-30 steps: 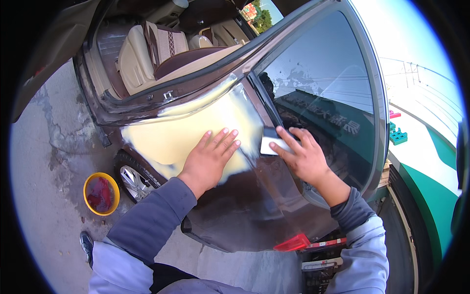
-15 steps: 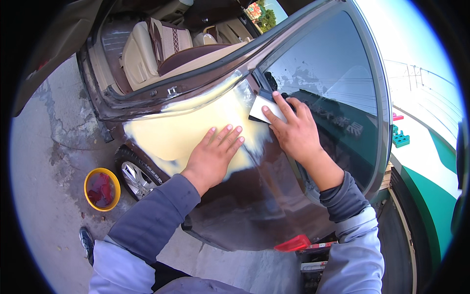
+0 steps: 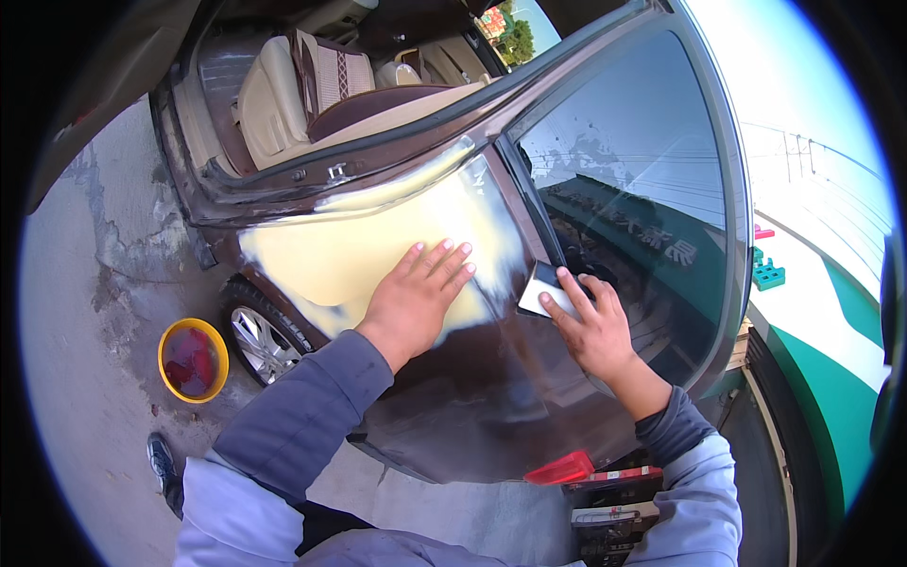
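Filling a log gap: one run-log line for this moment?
left grip: laid on cream patch | right grip: holding white-faced block, near side window | yellow bucket: beside wheel

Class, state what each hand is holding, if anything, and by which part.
The right hand holds a flat white-topped block by its right side; the left hand holds nothing, lying on the pale yellow patch.

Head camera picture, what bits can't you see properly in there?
All in the head view:
- Under the white block: hidden by the block itself, with the right hand on top.
- Part of the pale yellow patch: covered by the left hand.
- Top of the wheel: hidden by the car body.
- Red thing in the yellow bucket: too small to identify.
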Available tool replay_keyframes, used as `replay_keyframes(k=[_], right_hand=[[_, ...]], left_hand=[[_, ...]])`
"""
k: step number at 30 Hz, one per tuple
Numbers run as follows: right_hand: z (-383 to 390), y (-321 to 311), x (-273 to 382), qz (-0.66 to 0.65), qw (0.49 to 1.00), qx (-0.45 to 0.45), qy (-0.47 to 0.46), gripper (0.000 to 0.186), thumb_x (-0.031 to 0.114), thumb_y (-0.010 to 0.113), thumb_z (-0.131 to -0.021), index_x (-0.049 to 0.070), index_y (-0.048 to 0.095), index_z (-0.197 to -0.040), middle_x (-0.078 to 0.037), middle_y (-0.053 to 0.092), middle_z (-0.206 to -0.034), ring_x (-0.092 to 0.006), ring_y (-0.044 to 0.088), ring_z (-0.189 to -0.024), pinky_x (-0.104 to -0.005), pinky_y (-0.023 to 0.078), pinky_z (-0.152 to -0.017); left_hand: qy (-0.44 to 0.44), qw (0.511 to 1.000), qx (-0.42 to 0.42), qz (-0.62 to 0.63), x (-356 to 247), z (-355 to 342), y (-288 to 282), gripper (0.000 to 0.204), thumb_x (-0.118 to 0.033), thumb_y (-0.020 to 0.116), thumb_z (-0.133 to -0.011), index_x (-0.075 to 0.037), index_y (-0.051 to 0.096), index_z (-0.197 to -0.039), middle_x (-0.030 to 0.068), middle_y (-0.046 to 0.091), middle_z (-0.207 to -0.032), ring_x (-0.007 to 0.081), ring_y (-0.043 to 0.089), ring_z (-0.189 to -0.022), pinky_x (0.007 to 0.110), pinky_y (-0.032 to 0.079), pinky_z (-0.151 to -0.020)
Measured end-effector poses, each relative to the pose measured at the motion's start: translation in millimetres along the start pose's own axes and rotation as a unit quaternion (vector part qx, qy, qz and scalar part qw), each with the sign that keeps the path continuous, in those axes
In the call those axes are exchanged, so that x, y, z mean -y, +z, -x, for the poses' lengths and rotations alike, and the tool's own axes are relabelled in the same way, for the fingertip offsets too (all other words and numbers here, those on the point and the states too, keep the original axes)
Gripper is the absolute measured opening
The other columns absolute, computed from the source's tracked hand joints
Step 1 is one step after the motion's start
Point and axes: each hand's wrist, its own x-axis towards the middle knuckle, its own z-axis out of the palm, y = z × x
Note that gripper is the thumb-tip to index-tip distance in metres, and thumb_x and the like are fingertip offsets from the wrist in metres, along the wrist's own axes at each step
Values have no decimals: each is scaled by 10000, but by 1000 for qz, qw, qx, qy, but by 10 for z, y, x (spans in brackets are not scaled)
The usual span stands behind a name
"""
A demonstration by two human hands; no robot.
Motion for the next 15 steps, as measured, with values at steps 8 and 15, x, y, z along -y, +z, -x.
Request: replay_keyframes(k=[8, 15], right_hand=[[190, 199, -25, 44, 998, -22, 45, 599, 137, 791, -834, 201, 714, -1424, -162, 546, -1620, -420, 584, -1272, -530, 507, -1082], [177, 146, 63, 46, 995, 34, 86, 654, 89, 764, -797, 190, 685, -1438, -156, 534, -1623, -428, 560, -1307, -531, 474, -1118]], left_hand=[[3, 1000, 9, -1, -3, 8, -45, 721, -112, 582, -993, -171, 439, -1697, 56, 327, -1810, 238, 299, -1673, 454, 213, -1373], [1, 1000, 14, 9, 14, 4, -99, 741, -86, 589, -977, -168, 435, -1698, 55, 330, -1808, 234, 301, -1673, 453, 215, -1373]])
